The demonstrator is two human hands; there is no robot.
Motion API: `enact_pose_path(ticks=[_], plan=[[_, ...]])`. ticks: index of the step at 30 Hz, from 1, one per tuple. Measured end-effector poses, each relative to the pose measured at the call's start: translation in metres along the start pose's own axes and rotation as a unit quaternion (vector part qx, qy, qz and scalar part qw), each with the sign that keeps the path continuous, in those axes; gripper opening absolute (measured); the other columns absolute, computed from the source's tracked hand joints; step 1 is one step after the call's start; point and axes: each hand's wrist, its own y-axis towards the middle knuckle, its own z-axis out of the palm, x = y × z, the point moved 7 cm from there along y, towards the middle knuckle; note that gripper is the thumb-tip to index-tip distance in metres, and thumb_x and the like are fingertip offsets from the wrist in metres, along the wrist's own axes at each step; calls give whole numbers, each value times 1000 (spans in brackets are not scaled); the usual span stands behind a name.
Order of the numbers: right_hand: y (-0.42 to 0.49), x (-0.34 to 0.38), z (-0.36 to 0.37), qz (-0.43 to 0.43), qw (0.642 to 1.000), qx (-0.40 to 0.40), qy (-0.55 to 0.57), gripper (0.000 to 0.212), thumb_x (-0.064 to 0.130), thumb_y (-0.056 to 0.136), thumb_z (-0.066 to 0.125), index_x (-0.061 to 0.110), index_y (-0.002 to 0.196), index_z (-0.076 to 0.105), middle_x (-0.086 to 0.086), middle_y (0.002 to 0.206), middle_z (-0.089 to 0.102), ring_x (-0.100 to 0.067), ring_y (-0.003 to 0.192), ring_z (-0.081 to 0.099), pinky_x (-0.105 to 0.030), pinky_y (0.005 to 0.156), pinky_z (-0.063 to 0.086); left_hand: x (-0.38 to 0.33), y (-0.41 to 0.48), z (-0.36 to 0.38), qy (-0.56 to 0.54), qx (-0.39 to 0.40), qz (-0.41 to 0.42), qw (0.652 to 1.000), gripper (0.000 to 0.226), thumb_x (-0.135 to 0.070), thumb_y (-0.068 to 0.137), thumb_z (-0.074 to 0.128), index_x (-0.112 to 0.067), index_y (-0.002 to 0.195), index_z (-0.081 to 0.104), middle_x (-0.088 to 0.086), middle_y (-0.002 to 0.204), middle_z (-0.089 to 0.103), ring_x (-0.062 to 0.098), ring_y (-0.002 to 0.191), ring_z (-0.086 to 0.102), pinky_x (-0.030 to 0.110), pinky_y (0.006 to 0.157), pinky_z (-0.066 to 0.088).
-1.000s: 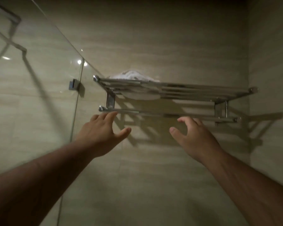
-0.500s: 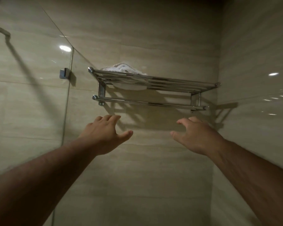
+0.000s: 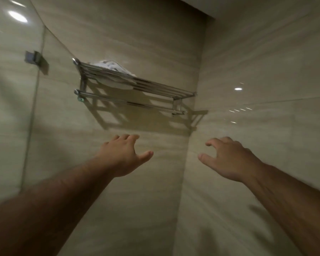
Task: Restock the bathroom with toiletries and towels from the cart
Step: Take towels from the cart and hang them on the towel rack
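Left hand [image 3: 124, 154] and right hand [image 3: 227, 159], empty and loosely spread, hang below a rack [image 3: 166, 88] holding one towel [image 3: 111, 64]; the next towel should probably lie flat beside it.

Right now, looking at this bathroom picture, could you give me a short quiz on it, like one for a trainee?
1. On which end of the rack does the towel lie? A left, B middle, C right.
2. Fill in: the left hand and the right hand are both ___ the rack.
3. True or false: the right hand grips the towel.
Key: 1 A. 2 below. 3 false; both hands are open and hold nothing.
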Motion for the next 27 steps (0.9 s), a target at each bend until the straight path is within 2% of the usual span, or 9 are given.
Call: enact_pose_path(ticks=[8,12,16,21,27], plan=[[-136,-132,-34,126,991,25,-39,64,71,91,39,36,144,41,1,151,39,-24,132,44,-39,105,40,-143,-55,48,-54,79,106,990,85,-79,85,37,-30,154,26,1,160,29,26,145,29,46,116,28],[-206,-196,-60,190,980,33,-49,64,72,91,38,36,143,41,0,150,39,-25,132,44,-40,105,40,-215,-96,49,-68,94,148,982,83,-79,86,38,-31,153,26,0,160,30,25,145,29,45,116,27],[-261,-243,-100,211,976,26,-40,67,72,90,40,33,144,42,-1,148,41,-25,129,47,-42,105,42,-281,-133,39,-94,101,174,975,81,-78,86,38,-31,152,29,0,159,32,26,143,31,46,115,30],[-329,-291,-129,226,970,44,-81,67,70,91,41,31,145,41,-2,147,41,-24,128,46,-40,104,44,-360,-188,47,-99,124,226,961,80,-75,88,38,-30,153,27,-1,159,32,23,143,32,46,114,33],[-384,-329,-153,255,961,43,-99,66,70,90,40,32,143,42,-3,141,44,-24,124,48,-43,100,47,-420,-229,54,-103,137,258,951,81,-76,88,37,-30,153,26,-1,159,33,22,142,33,45,113,34]])
